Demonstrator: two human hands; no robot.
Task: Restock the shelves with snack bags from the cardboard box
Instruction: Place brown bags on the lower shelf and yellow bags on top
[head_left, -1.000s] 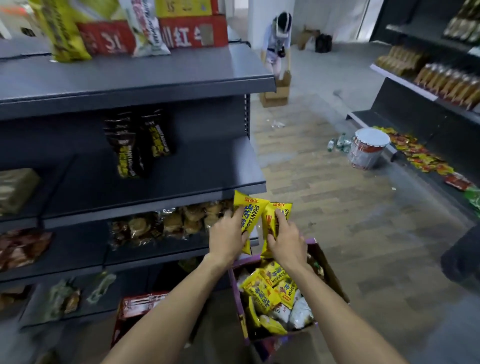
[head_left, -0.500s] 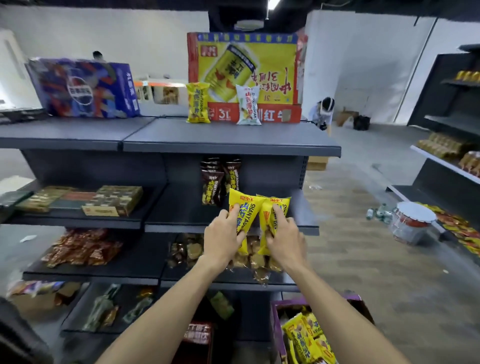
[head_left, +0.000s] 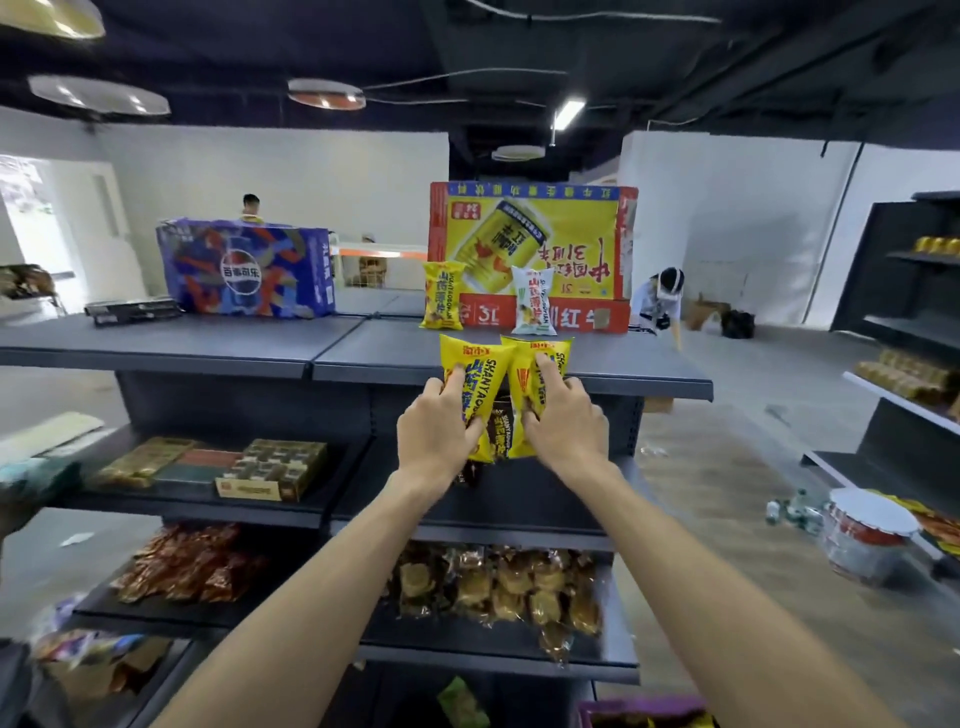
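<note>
Two yellow snack bags (head_left: 467, 358) (upright): left hand (head_left: 439, 436) grips one, right hand (head_left: 566, 431) the other, seemingly touching.

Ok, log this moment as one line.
left hand: grips yellow snack bag | right hand: grips second yellow snack bag | bags: in front of top shelf edge, not yet shelved

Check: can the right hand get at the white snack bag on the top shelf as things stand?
Probably not yet: the right hand grips a yellow bag. The white bag stands just beyond, with open shelf between.
</note>
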